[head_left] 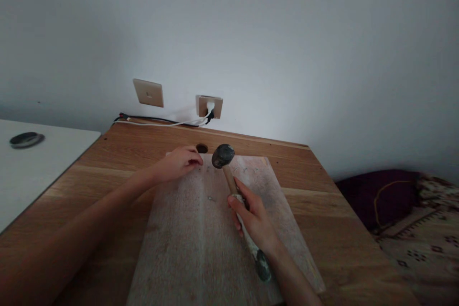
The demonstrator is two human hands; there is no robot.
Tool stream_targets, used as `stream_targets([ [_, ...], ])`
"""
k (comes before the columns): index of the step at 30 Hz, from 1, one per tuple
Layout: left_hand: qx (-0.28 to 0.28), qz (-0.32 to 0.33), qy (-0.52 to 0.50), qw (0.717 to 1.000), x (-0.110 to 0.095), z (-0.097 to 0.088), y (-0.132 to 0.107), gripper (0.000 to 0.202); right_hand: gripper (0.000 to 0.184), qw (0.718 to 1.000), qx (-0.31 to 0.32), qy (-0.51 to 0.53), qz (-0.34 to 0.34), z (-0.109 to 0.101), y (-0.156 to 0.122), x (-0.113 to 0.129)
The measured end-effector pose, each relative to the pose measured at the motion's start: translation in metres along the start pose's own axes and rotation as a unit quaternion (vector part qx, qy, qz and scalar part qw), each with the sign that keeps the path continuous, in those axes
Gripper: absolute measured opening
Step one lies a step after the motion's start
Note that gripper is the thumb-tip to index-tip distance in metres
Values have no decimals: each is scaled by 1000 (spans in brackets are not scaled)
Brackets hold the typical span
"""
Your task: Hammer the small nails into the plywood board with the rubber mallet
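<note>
In my right hand [251,210] is a hammer [229,179], gripped around the upper part of its handle. Its dark, blocky head points away from me, raised over the far part of a wooden board [179,239]. The handle is bare wood near the head, then whitish, with a dark butt end. My left hand [182,163] rests by the board's far left corner, thumb and fingers pinched together. Whatever is between those fingertips, if anything, is too small to make out. A small shiny metal piece [211,198] lies on the board between the hands.
The board lies on a wooden tabletop [311,205] against a wall. Behind it are a round cable hole [202,148], cables [161,123] and a socket [215,107] with plugs. A white surface [53,162] adjoins on the left; patterned fabric [426,244] is right.
</note>
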State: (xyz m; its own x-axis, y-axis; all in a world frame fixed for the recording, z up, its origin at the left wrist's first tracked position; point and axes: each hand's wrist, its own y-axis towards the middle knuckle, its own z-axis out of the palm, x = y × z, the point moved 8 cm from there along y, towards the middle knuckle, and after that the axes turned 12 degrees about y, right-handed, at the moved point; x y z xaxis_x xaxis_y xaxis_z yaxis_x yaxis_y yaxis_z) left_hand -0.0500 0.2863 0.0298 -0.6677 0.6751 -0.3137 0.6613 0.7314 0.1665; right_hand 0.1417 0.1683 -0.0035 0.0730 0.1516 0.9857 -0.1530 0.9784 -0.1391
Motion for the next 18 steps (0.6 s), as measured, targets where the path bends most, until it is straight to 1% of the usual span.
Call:
stream_targets([
  [2,-20,-8,-20,1000,12,0,1,21,73,1000,-3,1,4,-1,1,-3],
  [4,-18,6,-27,999,15,3,1,22,72,1000,-6,0,4,-1,1,-4],
  [7,2,23,8,1000,10,8,0,27,67,1000,-4,2,-2,-1,1,-4],
  [9,17,23,53,998,4,8,-2,24,65,1000,-2,6,-4,0,1,-3],
  [12,29,23,106,994,-5,5,-5,20,66,1000,1,10,-4,0,1,-2],
  [14,27,19,116,993,-8,2,-5,20,68,1000,-2,8,-2,0,1,-2],
  [16,22,12,96,995,-6,1,-5,18,69,1000,-3,6,1,0,1,-4],
  [18,9,-4,38,999,0,3,-3,15,69,1000,-2,2,-2,-1,1,-4],
])
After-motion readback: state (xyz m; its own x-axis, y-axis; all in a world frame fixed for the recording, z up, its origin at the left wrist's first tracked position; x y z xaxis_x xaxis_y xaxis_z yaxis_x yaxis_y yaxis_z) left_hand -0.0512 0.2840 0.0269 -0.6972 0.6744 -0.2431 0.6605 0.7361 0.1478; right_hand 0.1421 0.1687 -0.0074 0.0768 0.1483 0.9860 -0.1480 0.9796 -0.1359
